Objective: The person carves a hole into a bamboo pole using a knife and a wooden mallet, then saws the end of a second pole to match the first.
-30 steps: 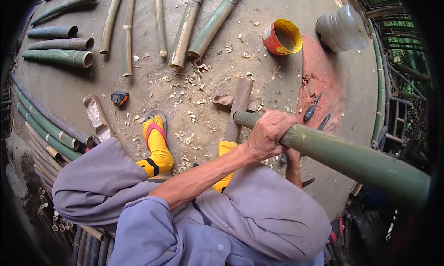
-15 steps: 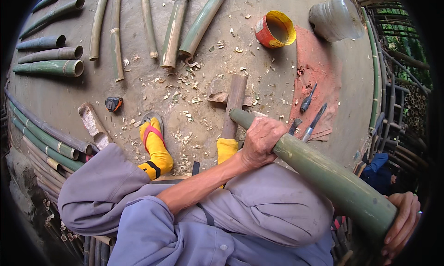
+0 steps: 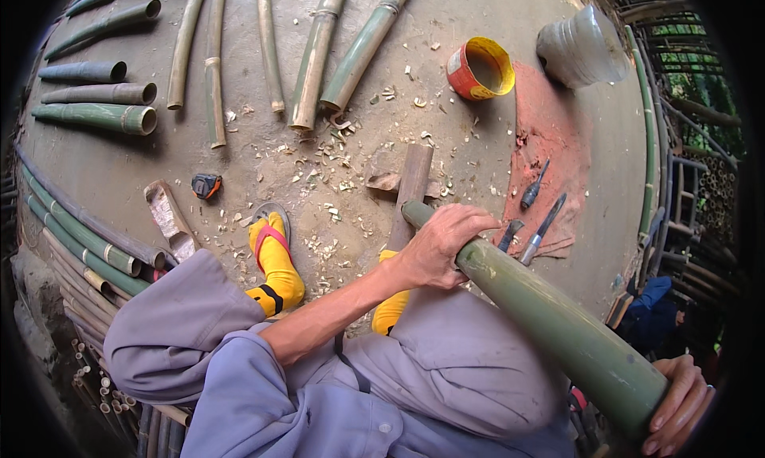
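Note:
A thick green bamboo pole [image 3: 562, 330] slants across my right thigh, its narrower end forward and its wide end at the lower right. My left hand [image 3: 446, 247] is wrapped over it from above near the narrow end. At the wide end my right hand [image 3: 681, 402] curls around the rim. Just beyond the narrow tip, a brown length of wood or bamboo [image 3: 415, 175] rests across a small wooden block [image 3: 386, 181]. Whether the pole touches that length I cannot tell. Pale shavings lie around it.
On a red cloth [image 3: 550, 131] lie a screwdriver-like tool [image 3: 534, 188] and a pointed blade [image 3: 544, 228]. Behind stand a red-and-yellow tin [image 3: 480, 69] and a translucent plastic container [image 3: 582, 47]. A tape measure [image 3: 206, 186] and several bamboo poles [image 3: 319, 59] are on the floor.
My left hand's grip has shifted slightly on the pole, with its fingers less tightly bunched. The pole's wide end and my right hand sit a little further left. The whole view has moved slightly.

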### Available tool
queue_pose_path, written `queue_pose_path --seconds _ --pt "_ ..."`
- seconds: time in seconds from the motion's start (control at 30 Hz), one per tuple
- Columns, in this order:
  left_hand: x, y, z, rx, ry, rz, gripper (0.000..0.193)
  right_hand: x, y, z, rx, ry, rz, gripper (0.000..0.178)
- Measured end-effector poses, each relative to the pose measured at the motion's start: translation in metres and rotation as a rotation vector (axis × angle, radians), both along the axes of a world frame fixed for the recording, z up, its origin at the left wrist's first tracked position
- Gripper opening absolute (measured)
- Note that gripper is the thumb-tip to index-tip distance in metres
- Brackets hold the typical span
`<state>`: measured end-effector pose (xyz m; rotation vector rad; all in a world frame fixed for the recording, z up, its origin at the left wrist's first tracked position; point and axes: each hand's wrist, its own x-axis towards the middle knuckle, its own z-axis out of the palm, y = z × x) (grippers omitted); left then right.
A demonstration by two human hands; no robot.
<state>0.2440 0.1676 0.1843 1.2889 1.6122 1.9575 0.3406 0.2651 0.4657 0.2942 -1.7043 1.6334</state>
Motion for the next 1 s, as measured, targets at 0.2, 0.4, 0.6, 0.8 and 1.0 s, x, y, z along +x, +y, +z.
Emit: queue_pose_path --seconds 0.2,0.4,0.6,0.8,1.0 --pt "0.018 0.000 -0.028 -0.091 -0.041 -0.092 0.041 0.008 0.012 -0.029 0.075 -0.353 0.260 0.070" --pt "0.056 -0.005 0.037 -0.130 -0.084 0.188 0.039 -0.044 0.062 -0.013 -0.131 -0.122 0.592 0.023" --pt "-0.002 -0.009 0.012 -0.219 -0.396 0.162 0.048 -0.029 0.132 -0.125 -0.025 -0.421 -0.424 0.092" --pt "-0.090 -0.080 -0.073 -0.643 -0.453 0.679 0.032 0.101 0.156 -0.352 0.088 -1.369 -0.943 0.053" --pt "-0.126 -0.134 -0.137 -0.803 -0.556 0.843 0.024 0.205 0.158 -0.451 0.527 -1.553 -1.160 0.052"
